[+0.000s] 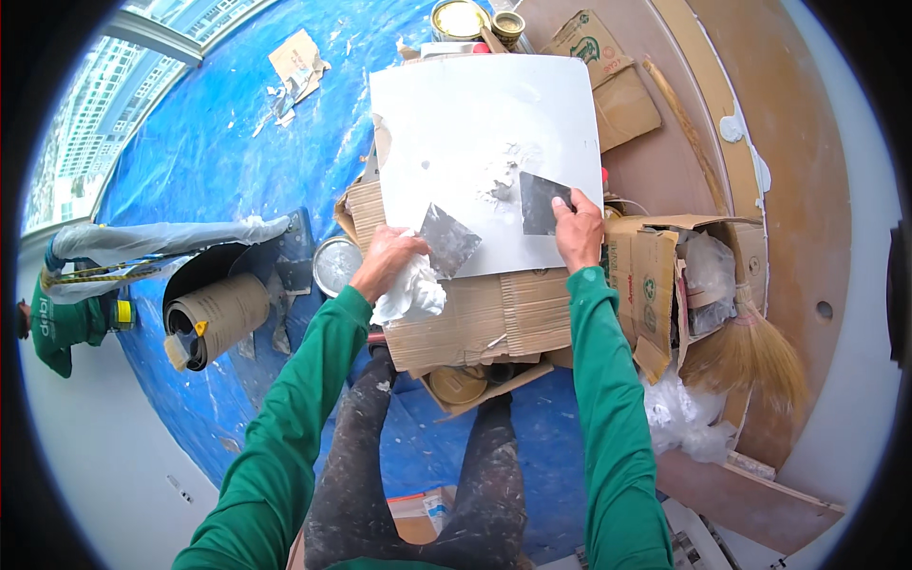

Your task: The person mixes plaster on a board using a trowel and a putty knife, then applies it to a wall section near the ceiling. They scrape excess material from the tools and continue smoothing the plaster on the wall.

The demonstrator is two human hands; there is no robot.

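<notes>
Two thin dark plates, a left plate (450,241) and a right plate (541,203), are held at a white board (475,114).

Nearest, a corrugated cardboard piece (475,323) is seen above the dark-trousered legs (484,456). By the left hand (388,261), a crumpled white wad (410,291) is gripped with the fingers curled together; the left plate extends from them, though how it is grasped cannot be told. By the right hand (578,228), the right plate is pinched with the thumb laid on top; the fingers beneath are hidden. Both plates are positioned over the board's nearer half. Beyond them, grey-white paste (502,176) is spread in a rough patch. Past the board's far edge, an open tin (460,19) is seen beside a smaller tin (508,26).
</notes>
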